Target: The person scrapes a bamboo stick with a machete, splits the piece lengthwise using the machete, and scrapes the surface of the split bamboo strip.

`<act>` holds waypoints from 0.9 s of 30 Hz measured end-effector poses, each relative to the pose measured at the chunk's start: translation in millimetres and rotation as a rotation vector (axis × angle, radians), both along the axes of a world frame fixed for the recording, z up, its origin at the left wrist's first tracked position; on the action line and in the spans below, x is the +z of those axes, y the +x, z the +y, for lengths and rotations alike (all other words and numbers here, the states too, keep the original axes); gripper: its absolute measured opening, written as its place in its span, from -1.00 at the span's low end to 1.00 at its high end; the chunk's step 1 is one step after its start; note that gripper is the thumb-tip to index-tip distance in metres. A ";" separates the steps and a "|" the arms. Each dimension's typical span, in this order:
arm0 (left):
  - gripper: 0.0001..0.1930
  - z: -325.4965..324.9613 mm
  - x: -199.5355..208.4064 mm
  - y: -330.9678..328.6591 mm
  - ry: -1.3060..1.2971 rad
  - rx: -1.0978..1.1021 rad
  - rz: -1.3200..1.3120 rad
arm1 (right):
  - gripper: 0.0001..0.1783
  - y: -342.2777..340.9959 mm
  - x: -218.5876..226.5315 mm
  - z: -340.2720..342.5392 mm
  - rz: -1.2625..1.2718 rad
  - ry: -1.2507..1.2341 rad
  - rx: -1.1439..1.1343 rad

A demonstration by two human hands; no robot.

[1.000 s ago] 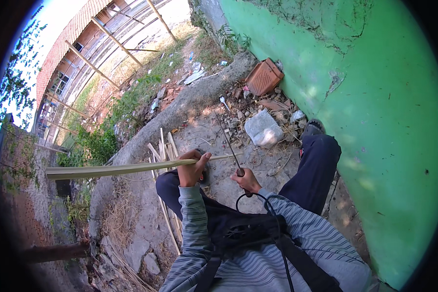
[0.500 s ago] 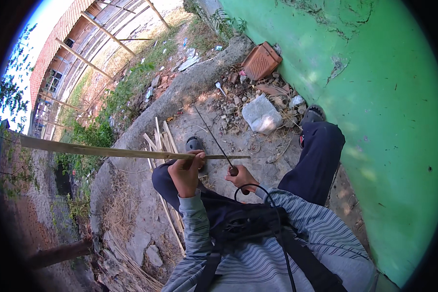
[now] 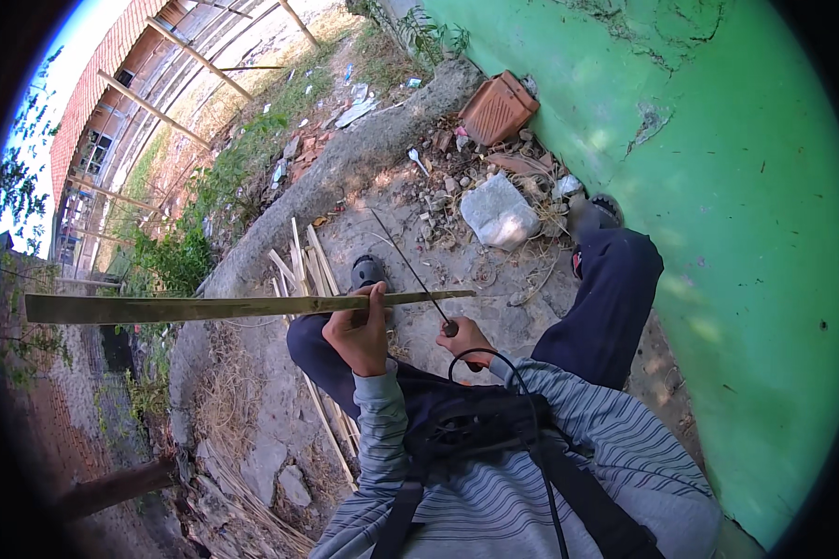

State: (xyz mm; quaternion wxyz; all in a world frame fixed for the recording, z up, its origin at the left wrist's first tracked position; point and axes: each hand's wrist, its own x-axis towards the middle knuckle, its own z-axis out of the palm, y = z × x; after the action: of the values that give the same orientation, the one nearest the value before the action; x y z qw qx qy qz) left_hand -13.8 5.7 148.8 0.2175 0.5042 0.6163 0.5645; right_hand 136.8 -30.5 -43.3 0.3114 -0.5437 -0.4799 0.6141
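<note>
Wooden strip [image 3: 186, 309], nearer level than before, knife [image 3: 450, 328]; both in hands [image 3: 359, 337]

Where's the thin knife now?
Near the head view's middle, the knife, in the right hand, seems to cross the long strip the left hand holds.

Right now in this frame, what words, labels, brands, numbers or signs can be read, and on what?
None can be read.
The wooden strip in the left hand, the knife in the right hand and the green wall show no legible lettering.
Any print on the litter is too small to tell.
</note>
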 end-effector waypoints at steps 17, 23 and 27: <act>-0.85 -6.2 1.7 -15.6 -0.016 -0.047 0.027 | -0.79 14.0 -7.6 6.7 0.123 -0.062 0.167; -0.94 -9.1 0.7 -27.3 -0.042 -0.057 0.006 | -0.76 14.5 -3.8 9.7 0.041 -0.024 0.217; -0.94 -15.3 1.0 -28.3 -0.060 -0.095 0.006 | -0.76 14.7 -12.1 9.2 0.164 -0.024 0.230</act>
State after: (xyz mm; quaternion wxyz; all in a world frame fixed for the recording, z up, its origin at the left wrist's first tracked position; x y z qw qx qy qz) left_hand -42.0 -9.7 149.9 0.2572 0.5279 0.6090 0.5331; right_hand 151.4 -21.3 -55.4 0.2708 -0.4369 -0.5047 0.6936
